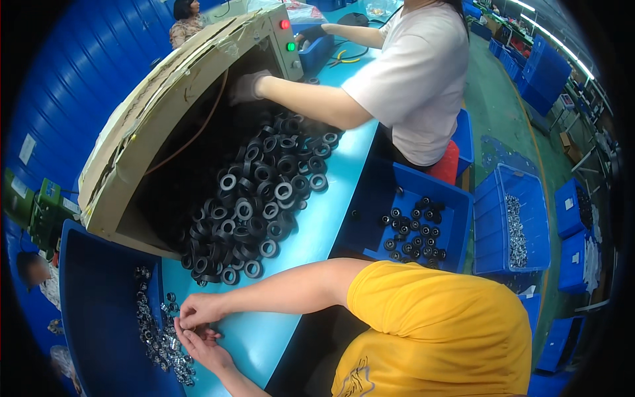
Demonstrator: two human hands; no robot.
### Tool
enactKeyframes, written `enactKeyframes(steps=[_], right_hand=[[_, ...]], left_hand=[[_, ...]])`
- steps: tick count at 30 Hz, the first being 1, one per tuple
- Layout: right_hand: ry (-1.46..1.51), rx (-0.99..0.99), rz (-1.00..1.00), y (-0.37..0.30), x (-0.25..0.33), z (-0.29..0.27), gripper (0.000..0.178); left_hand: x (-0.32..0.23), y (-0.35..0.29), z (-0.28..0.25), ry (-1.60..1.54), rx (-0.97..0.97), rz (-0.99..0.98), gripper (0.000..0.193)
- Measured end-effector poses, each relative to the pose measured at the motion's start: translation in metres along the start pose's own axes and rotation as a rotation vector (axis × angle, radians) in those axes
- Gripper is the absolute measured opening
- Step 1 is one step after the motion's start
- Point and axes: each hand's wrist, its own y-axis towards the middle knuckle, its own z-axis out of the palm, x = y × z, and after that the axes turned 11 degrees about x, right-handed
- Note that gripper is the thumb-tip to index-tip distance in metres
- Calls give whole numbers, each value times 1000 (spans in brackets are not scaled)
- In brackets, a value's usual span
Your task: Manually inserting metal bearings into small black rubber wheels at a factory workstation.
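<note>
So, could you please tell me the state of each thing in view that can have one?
Right hand: fingers bent; grip unclear.
Left hand: fingers partly curled; grip unclear.
Metal parts: lying loose.
Black rings: loosely heaped.
Red light: lit.
Green light: lit.
Pliers: lying down, handles spread.
Blue bin: open-topped, partly filled with black round parts.
Blue tub, right of it: open-topped, partly filled.

No legible txt, nos. or signs.
</note>
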Motion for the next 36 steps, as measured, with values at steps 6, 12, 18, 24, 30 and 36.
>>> enactKeyframes(steps=[6, 12, 18, 24, 30, 36], right_hand=[[-256, -3, 32, -4, 8, 1, 31], [-158, -33, 87, -8, 17, 0, 34], [-300, -78, 5, -8, 14, 4, 30], [-441, -138, -174, 0, -2, 7, 27], [-434, -176, -251, 7, -13, 6, 24], [-461, -207, -283, 11, -26, 5, 21]], left_hand=[[1, -1, -2, -18, -15, -12, 50], [-1, 0, 2, -1, 9, -8, 49], [-1, -1, -1, -23, 20, -23, 50], [2, 2, -7, -61, 29, -30, 48], [2, 3, -10, -104, 57, -13, 44], [8, 6, -14, -86, 41, -15, 40]])
